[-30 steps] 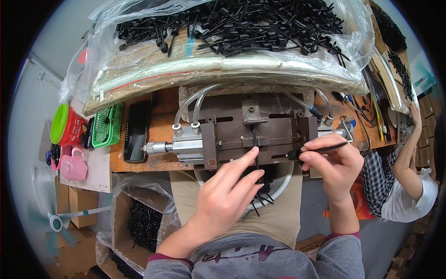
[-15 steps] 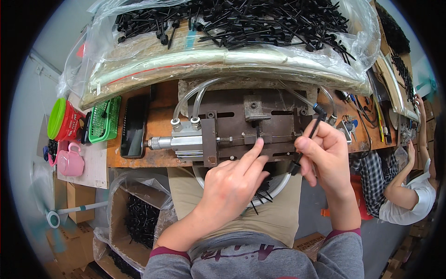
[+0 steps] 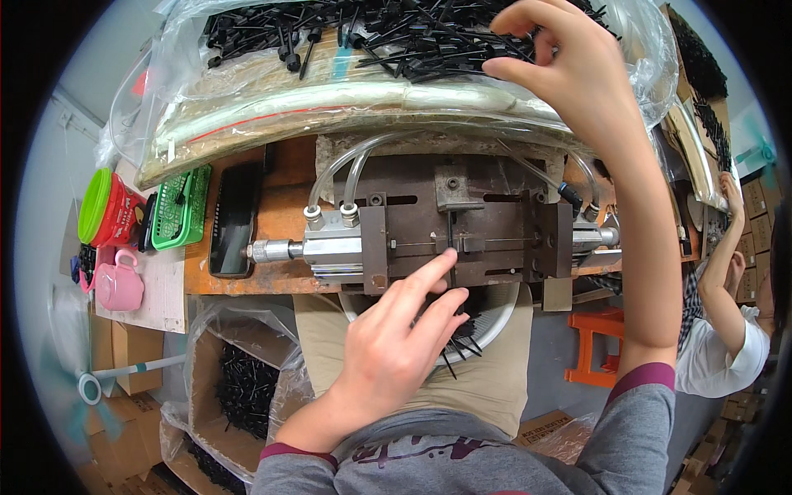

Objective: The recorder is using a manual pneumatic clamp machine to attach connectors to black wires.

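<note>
My right hand [image 3: 577,74] reaches over the heap of black plastic stems with wider heads [image 3: 412,37] at the far side. Its thumb and fingers are curved and apart, with nothing visible between them. My left hand [image 3: 388,342] is at the near edge of the dark metal clamping fixture [image 3: 412,210]. Its fingers are stretched out, and the index fingertip meets the lower end of a slim black stem [image 3: 451,227] at the fixture's middle. Under that hand, more black stems poke out of a white round basin [image 3: 493,334], partly hidden.
Silver air cylinders [image 3: 334,247] with clear hoses flank the fixture. Left of it lie a black phone [image 3: 235,219], a green basket [image 3: 181,210] and a pink cup [image 3: 120,280]. A lined carton of black parts [image 3: 247,392] stands lower left, an orange stool [image 3: 596,342] lower right. Another person [image 3: 730,346] works at right.
My right hand has moved from beside the fixture up to the far heap; the black stem it pinched is no longer seen in it. My left hand has shifted slightly left.
</note>
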Demonstrator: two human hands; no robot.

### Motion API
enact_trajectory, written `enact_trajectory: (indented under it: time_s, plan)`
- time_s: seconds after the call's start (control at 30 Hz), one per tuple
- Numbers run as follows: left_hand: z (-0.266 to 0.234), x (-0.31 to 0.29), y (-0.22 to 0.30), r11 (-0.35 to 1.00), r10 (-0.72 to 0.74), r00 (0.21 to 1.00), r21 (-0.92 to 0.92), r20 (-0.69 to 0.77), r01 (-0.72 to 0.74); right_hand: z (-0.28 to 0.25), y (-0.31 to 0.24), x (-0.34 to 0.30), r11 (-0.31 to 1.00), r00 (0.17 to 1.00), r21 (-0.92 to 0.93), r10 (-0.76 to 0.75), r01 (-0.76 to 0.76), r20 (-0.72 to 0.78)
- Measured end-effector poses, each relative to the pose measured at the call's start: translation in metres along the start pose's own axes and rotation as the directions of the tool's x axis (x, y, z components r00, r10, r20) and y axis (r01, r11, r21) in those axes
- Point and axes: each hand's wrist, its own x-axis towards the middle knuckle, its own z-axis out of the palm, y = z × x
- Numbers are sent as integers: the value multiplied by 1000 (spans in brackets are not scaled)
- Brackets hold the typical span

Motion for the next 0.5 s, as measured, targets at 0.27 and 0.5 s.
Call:
enact_trajectory:
  time_s: [0.27, 0.5]
  plan:
    - [28, -2, -13, 953, 111, 991, 274, 75, -128, 19, -9, 39, 934, 922, -326, -6, 142, 387]
    - [29, 3, -15, 960, 112, 991, 248, 79, -128, 22, 19, 41, 927, 908, -311, -67, 210, 414]
